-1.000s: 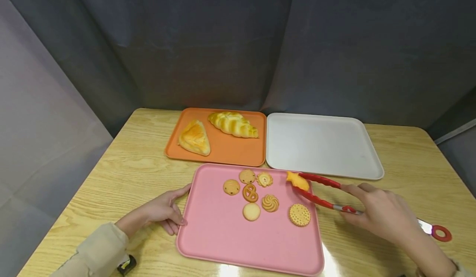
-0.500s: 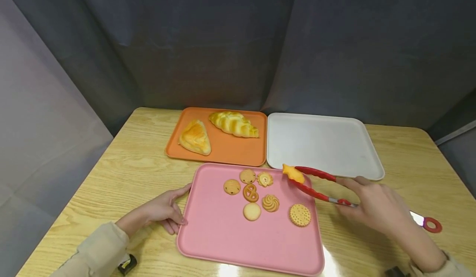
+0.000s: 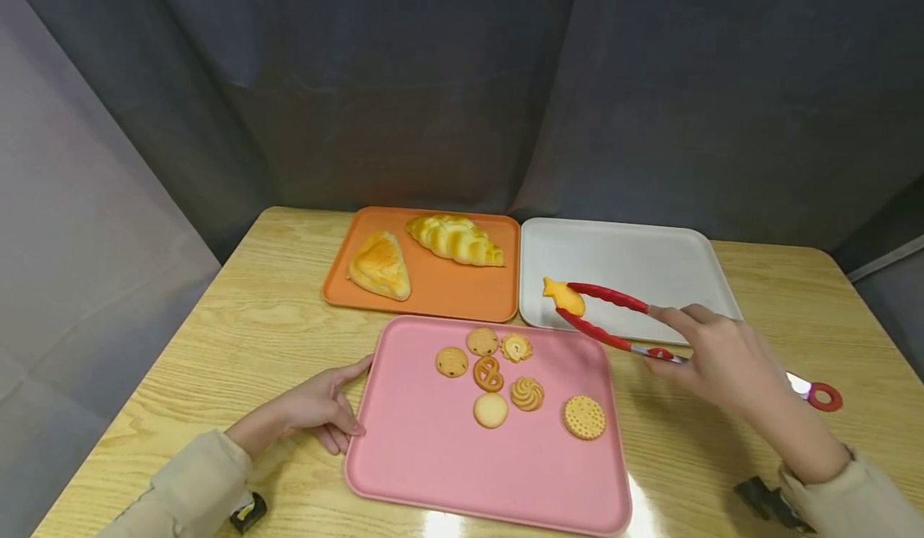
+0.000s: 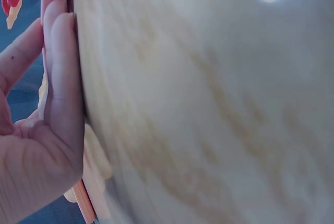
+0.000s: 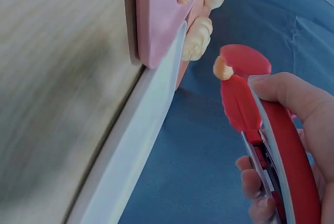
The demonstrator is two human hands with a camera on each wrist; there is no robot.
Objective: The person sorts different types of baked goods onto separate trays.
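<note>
My right hand [image 3: 722, 353] grips red and silver tongs [image 3: 605, 334], thumb along one arm in the right wrist view. Their scalloped red tips pinch a small orange fish-shaped biscuit [image 3: 565, 296] over the front left of the white tray [image 3: 650, 245]. My left hand [image 3: 314, 411] touches the left rim of the pink tray [image 3: 433, 458]; its fingers [image 4: 63, 72] lie straight along the edge, thumb spread away. On the pink tray lie a pretzel [image 3: 488, 374], a swirl biscuit [image 3: 527, 394], a round dotted cracker [image 3: 584, 418] and several other biscuits.
Behind the pink tray, an orange tray [image 3: 433, 297] holds a triangular pastry [image 3: 380, 267] and a braided loaf [image 3: 456, 240]. It sits beside the white tray. The wooden table [image 3: 281, 281] ends at a dark curtain [image 3: 404, 81].
The right hand has moved away from me and slightly left, carrying the biscuit in the tongs from the pink tray's far right corner to over the white tray. The left hand stays put.
</note>
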